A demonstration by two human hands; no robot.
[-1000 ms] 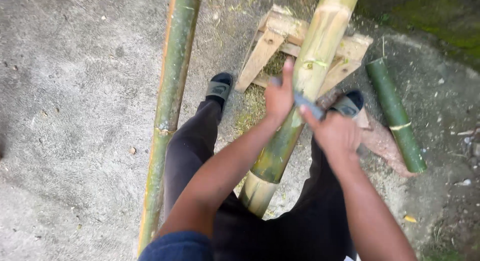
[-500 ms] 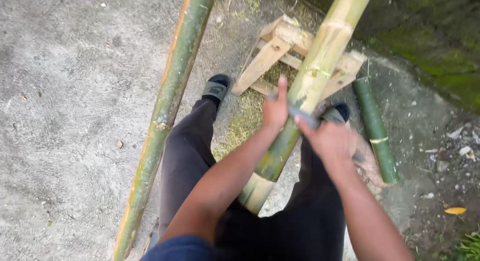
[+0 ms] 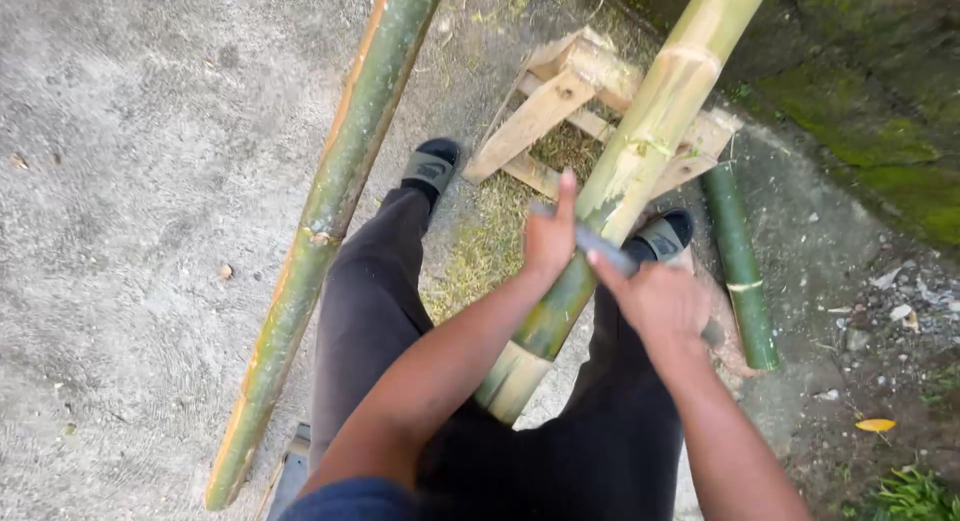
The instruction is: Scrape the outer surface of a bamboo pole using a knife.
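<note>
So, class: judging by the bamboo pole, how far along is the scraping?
Done: the upper bamboo pole on the wooden stand looks pale, scraped. In hand: left hand and right hand hold a blade across it. Left: the green stretch below the blade.

Rough grey concrete ground point(image 3: 120, 181) carries a long green bamboo pole point(image 3: 320, 221), a short green bamboo piece point(image 3: 740, 266), a low wooden stand point(image 3: 560, 101) and scattered shavings point(image 3: 490, 246).

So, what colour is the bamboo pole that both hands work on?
The bamboo pole is pale yellow-green, darker green near the hands, seen in the head view.
</note>
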